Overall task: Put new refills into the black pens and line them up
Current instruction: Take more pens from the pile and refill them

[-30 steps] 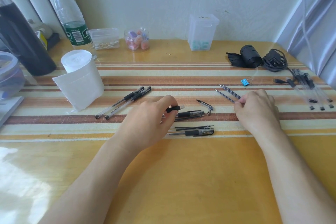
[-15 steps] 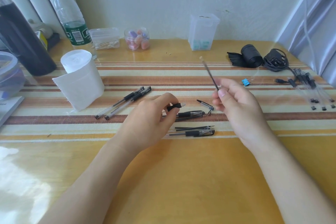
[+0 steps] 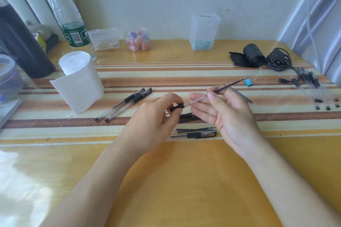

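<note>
1. The left grip (image 3: 153, 121) clenches a pen barrel (image 3: 176, 108) above the desk (image 3: 184, 171).
2. The right grip (image 3: 227, 114) pinches a refill (image 3: 228, 86), with its pale end at the barrel's mouth.
3. Loose pens (image 3: 195, 134) lie just beneath both hands, and a spare refill (image 3: 241, 96) lies behind the right.
4. Two pens (image 3: 127, 104) lie side by side near a tissue roll (image 3: 79, 81).

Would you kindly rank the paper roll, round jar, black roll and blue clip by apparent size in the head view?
1. paper roll
2. round jar and black roll, too alike to rank
3. blue clip
</note>
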